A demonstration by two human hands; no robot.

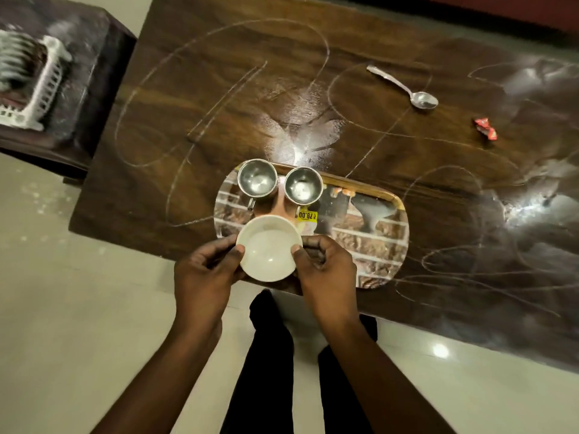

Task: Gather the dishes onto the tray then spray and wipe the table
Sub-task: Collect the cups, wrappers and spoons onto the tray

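A white bowl (268, 248) is held between both hands over the near left corner of the tray (380, 242), at about 6 o'clock from the two steel cups. The left hand (205, 272) grips the bowl's rim at its 9 o'clock side, thumb tip pressed on the rim's top and the other fingers curled beneath and out of sight. The right hand (327, 270) takes the rim at 3 o'clock in the same way, thumb on top, fingers bent under the bowl's wall. Whether the bowl's base touches the tray cannot be told. The bowl looks empty inside. The tray lies on the table (219, 98) at its near edge, printed with a picture whose subject is hard to make out. A yellow price sticker (307, 215) sits on the tray at 1 o'clock from the bowl and reads "78.00", upside down to the camera. The left cup (257, 180) and the right cup (303, 185) stand upright side by side at the tray's far left end, handles pointing toward the person. A spoon (407, 89) lies on the table well apart, at 1 o'clock from the tray, and a red wrapper (485, 128) lies at 2 o'clock; its print is too small to read. White scribbled lines and powdery smears cover the tabletop.
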